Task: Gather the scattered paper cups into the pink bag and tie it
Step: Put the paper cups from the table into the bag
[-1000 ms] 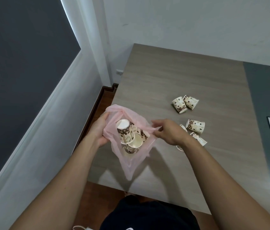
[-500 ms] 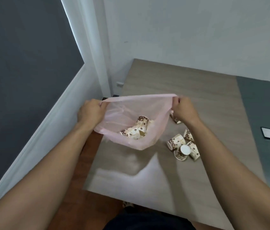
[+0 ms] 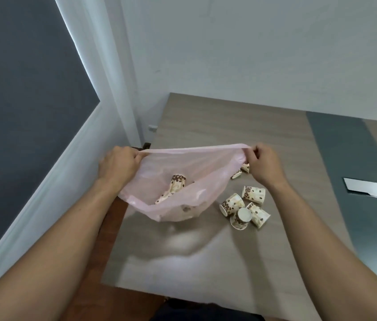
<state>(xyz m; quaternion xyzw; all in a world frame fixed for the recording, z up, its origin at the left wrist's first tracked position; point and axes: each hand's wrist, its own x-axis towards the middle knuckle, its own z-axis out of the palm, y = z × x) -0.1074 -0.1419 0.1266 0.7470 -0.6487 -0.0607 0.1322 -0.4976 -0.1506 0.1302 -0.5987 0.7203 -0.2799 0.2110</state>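
The thin pink bag (image 3: 206, 167) hangs stretched wide above the table's left part. My left hand (image 3: 118, 165) grips its left rim and my right hand (image 3: 265, 165) pinches its right rim. Inside the bag lie several white paper cups with brown bean print (image 3: 177, 184), partly veiled by the plastic. A cluster of several loose cups (image 3: 244, 206) lies on the table right of the bag, below my right hand. Two more cups (image 3: 243, 170) peek out just behind my right hand and the bag.
The wooden table (image 3: 229, 126) has a dark grey strip (image 3: 354, 167) on the right with a metal plate (image 3: 370, 192) set in it. A white wall stands behind; the table's left edge drops to a brown floor (image 3: 111, 230). A wall socket (image 3: 152, 128) sits low by the corner.
Both hands moved apart and up, pulling the bag's mouth from a narrow opening into a wide taut span. The cups in the bag slid down to its bottom. The view tilted up.
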